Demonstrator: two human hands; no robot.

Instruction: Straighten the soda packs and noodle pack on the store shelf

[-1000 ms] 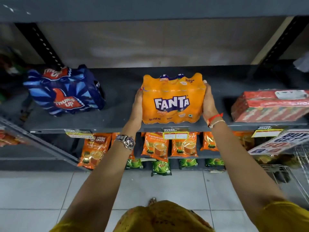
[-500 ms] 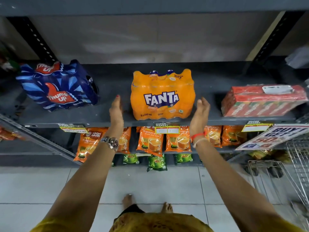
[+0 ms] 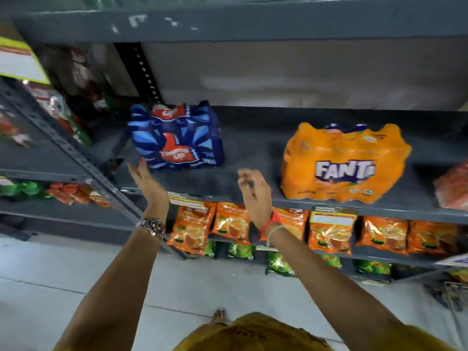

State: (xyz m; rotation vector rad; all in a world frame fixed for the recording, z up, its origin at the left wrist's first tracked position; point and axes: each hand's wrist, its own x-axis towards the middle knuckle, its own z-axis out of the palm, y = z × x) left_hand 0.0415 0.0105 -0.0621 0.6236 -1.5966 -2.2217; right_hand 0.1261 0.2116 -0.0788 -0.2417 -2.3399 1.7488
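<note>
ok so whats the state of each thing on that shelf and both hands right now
Thums Up pack: on the shelf, turned askew, not held
Fanta pack: upright, label facing out, not held
red noodle pack: at the right edge, mostly cut off, blurred
left hand: open, empty, just below the Thums Up pack's left corner
right hand: open, fingers loosely curled, empty, no grip on anything
shelf: bare between the two soda packs

"FANTA" on orange soda pack (image 3: 344, 164), blurred, probably "Thums Up" on blue pack (image 3: 176, 138)
</note>
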